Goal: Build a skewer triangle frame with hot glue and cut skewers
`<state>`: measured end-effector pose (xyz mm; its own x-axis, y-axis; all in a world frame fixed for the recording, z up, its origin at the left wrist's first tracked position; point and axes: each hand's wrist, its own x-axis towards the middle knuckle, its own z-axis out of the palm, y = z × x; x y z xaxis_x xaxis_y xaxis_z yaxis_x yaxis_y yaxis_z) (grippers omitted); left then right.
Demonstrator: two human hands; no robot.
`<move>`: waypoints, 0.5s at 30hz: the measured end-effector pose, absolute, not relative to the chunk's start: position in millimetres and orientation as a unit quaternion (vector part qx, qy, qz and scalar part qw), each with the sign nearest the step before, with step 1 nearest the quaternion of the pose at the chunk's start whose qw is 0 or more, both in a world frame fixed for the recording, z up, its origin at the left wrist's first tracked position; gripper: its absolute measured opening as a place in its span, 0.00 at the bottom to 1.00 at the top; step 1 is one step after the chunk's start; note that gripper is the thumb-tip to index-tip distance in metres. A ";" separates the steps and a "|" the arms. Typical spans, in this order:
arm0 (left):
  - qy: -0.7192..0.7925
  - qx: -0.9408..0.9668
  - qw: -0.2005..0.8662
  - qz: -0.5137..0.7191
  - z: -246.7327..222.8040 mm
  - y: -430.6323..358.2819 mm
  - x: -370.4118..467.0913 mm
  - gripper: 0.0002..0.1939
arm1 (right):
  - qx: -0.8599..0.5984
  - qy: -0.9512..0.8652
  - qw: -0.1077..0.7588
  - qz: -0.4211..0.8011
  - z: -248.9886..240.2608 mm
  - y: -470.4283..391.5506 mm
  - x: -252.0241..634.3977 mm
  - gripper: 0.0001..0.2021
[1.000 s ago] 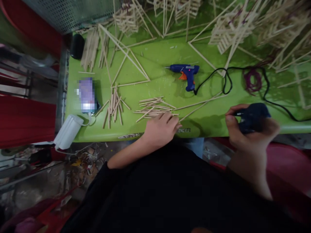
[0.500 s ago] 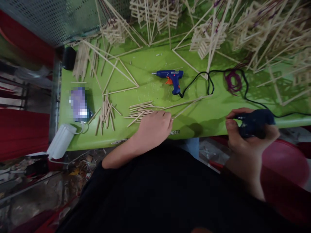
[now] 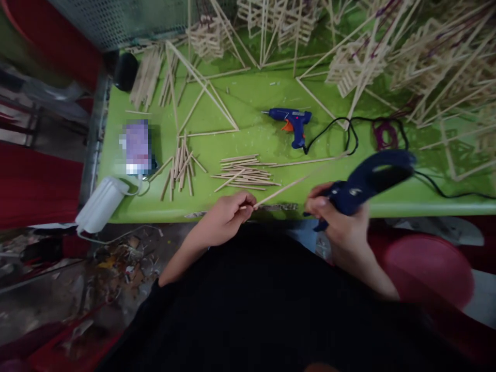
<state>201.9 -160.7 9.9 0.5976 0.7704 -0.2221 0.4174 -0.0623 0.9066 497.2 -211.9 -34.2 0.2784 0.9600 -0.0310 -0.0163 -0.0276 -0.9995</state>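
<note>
Near the front edge of the green table, my left hand (image 3: 230,217) pinches one end of a long thin wooden stick (image 3: 281,190), which slants up to the right. My right hand (image 3: 341,222) is wrapped round a dark blue hand tool (image 3: 358,186), a cutter or pruner by its shape, with a large looped handle. The tool is apart from the stick. Behind my left hand lies a pile of short sticks (image 3: 246,173). A blue glue gun (image 3: 294,124) with an orange trigger rests on its side farther back.
Stick frames and stacked lattices (image 3: 358,64) fill the back and right. More short sticks (image 3: 180,168), a phone (image 3: 138,147) and a white cabled device (image 3: 101,204) are at left. A black cord (image 3: 445,194) crosses the right side; a red stool (image 3: 430,268) stands below.
My left hand has drawn back toward the table edge with the stick, uncovering the short-stick pile. My right hand has brought the tool leftward and turned it. The view has shifted slightly.
</note>
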 end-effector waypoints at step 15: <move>0.382 0.730 0.476 0.307 -18.5 -174.1 147.8 0.10 | -0.377 -0.609 0.534 0.449 5.7 -154.8 367.1 0.05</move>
